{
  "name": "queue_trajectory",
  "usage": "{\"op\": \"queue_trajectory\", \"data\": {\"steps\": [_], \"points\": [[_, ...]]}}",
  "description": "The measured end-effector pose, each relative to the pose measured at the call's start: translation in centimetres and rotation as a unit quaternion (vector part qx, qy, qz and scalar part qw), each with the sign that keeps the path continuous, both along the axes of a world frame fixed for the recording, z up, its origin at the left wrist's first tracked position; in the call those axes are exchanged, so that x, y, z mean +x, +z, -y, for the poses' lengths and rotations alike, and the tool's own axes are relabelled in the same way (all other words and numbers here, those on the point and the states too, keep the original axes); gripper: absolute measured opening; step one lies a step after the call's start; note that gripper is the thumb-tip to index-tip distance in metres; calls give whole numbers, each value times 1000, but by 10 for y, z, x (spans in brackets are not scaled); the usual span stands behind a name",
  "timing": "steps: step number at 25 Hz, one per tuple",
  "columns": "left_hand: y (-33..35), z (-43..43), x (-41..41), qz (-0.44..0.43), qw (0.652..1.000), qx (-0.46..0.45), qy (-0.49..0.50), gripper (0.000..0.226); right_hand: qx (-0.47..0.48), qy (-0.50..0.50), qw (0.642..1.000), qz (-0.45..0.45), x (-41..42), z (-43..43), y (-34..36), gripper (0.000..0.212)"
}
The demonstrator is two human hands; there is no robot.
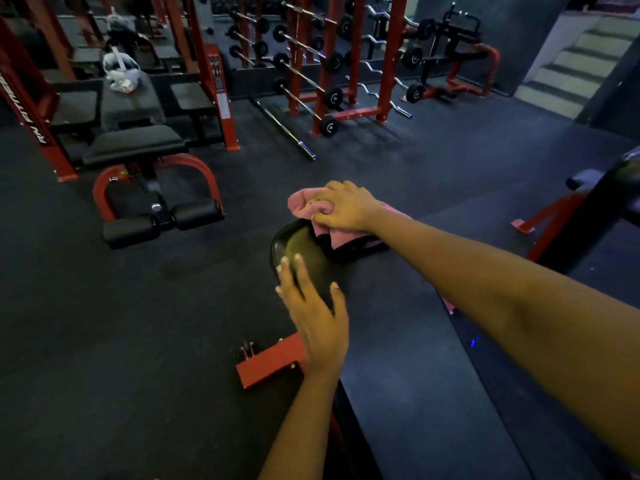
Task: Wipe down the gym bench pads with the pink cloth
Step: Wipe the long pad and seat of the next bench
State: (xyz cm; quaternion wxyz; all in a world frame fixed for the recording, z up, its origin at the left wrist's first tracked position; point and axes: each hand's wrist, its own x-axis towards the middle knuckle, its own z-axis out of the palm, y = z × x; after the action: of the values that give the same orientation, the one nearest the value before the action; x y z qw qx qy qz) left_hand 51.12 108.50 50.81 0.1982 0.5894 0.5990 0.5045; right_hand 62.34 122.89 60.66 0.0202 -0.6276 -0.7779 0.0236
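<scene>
Head view: a long black bench pad runs from the near right toward the middle of the room and ends in a rounded, shiny tip. At that far end the right hand clutches a bunched pink cloth, its fingers curled into the folds, and the cloth lies on top of the pad with part of it trailing under the wrist. The left hand rests flat on the pad's left edge, just nearer than the cloth, with its fingers straight and spread and gripping nothing. Below it a red frame foot sits on the dark rubber floor. To the far left stands another bench with a red frame, and a plastic bag lies beyond it. A red barbell rack stands at the far centre, with a loose barbell on the floor beside it. Stairs rise at the far right.
</scene>
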Motion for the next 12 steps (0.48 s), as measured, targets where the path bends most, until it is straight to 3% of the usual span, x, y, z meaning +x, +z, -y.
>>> {"op": "queue_trajectory", "data": {"steps": [2,6,12], "points": [[2,2,15,-129,986,45,-94,61,-7,-16,999,-32,13,-4,1,47],[-14,-7,38,-358,903,94,-216,57,26,-58,997,-52,56,-9,-5,44],[-40,-7,56,-515,798,113,-292,62,32,-179,944,-274,125,24,-44,42]]}}
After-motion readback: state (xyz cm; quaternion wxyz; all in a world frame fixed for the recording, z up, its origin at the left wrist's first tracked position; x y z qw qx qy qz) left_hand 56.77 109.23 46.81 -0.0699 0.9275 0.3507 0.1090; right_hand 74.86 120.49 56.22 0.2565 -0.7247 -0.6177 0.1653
